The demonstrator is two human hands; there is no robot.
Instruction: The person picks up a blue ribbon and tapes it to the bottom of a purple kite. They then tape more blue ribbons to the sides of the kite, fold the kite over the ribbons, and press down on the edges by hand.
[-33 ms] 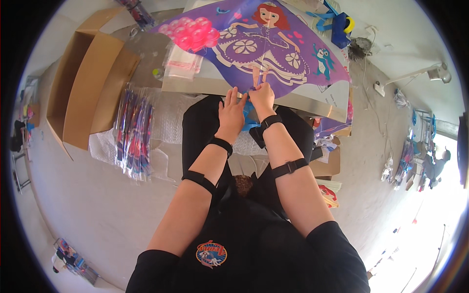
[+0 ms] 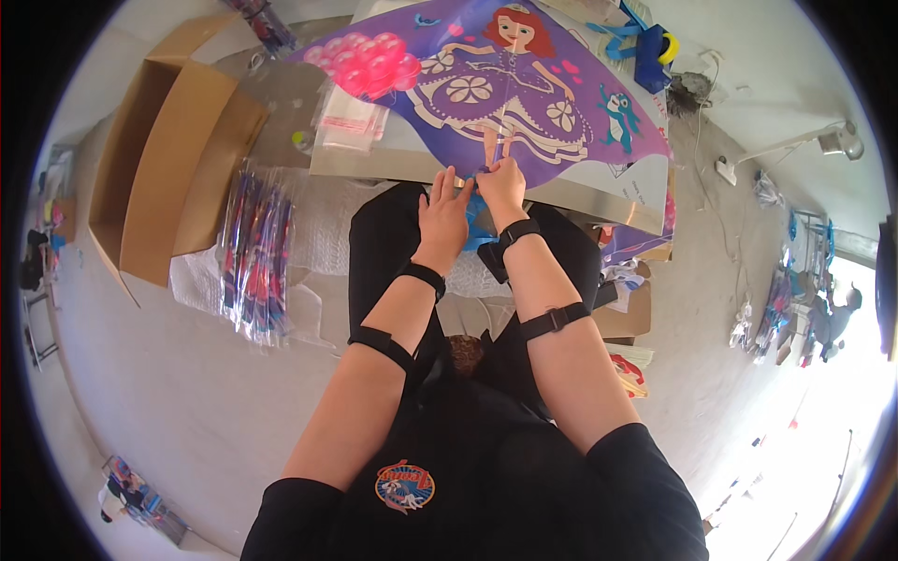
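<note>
A purple kite (image 2: 538,65) printed with a red-haired figure in a gown lies spread over the low table (image 2: 365,166). My right hand (image 2: 504,190) is closed in a pinch at its near tip. Beside it my left hand (image 2: 443,217) lies with fingers stretched out over the table's near edge, its thumb turned toward that tip. Blue ribbon-like strips (image 2: 480,221) hang below the tip, between my hands. What exactly is under my left thumb is hidden.
Clear plastic sleeves (image 2: 351,122) lie on the table's left side. A cardboard box (image 2: 154,178) stands open at left, near a bundle of packed colourful pieces (image 2: 254,257). Blue strips and a yellow-rimmed roll (image 2: 668,49) sit at the far right. A lamp (image 2: 840,140) stands beyond.
</note>
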